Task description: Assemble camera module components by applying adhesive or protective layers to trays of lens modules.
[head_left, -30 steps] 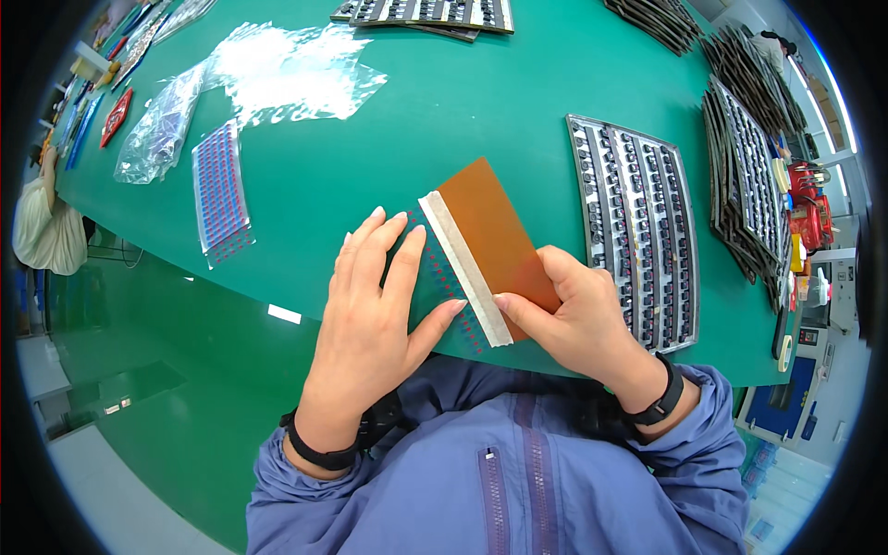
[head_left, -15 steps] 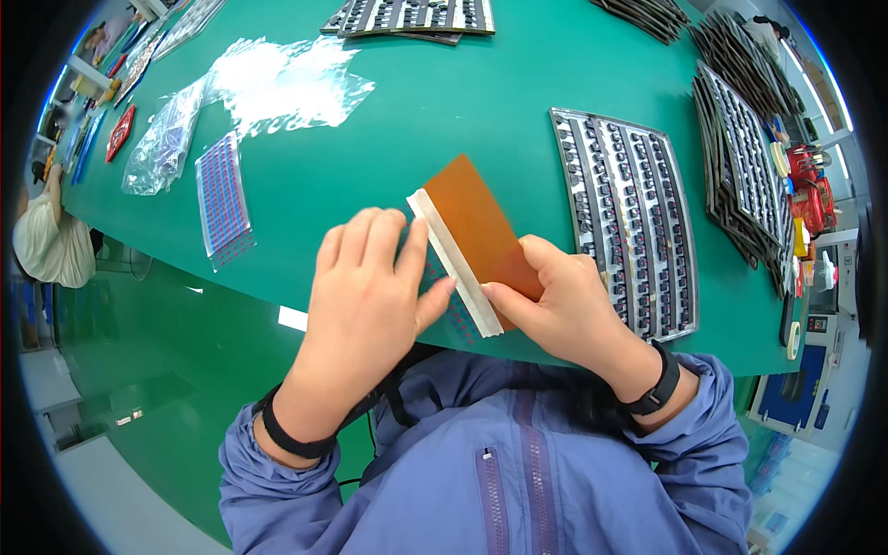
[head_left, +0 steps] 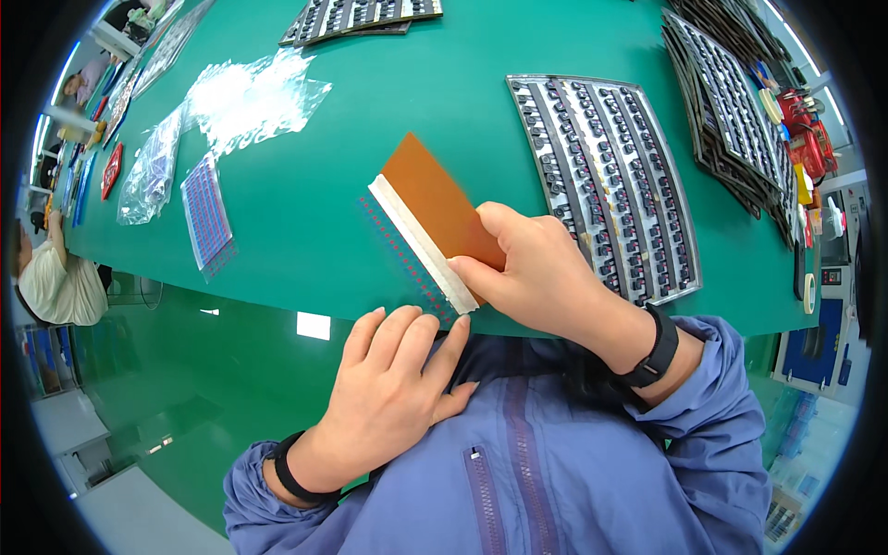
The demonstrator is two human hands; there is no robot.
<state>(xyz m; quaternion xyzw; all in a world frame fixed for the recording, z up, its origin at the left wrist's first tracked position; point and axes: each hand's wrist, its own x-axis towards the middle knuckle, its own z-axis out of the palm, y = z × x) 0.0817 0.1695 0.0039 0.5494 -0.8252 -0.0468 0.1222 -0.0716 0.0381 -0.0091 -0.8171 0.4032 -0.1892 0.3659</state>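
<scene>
Green table (head_left: 305, 222): component trays (head_left: 606, 180), plastic bags (head_left: 250, 92).

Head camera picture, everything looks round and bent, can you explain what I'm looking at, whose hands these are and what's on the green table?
A wide fisheye camera on a person's head looks down, so straight edges curve. The hands are the wearer's own. The right hand pinches an orange-brown flat card with a white strip along one edge, pressed over a clear sheet of small red and blue dots. The left hand rests at the green table edge, fingertips near that sheet. Around lie trays of small dark parts, another dotted sheet and clear plastic bags.
</scene>
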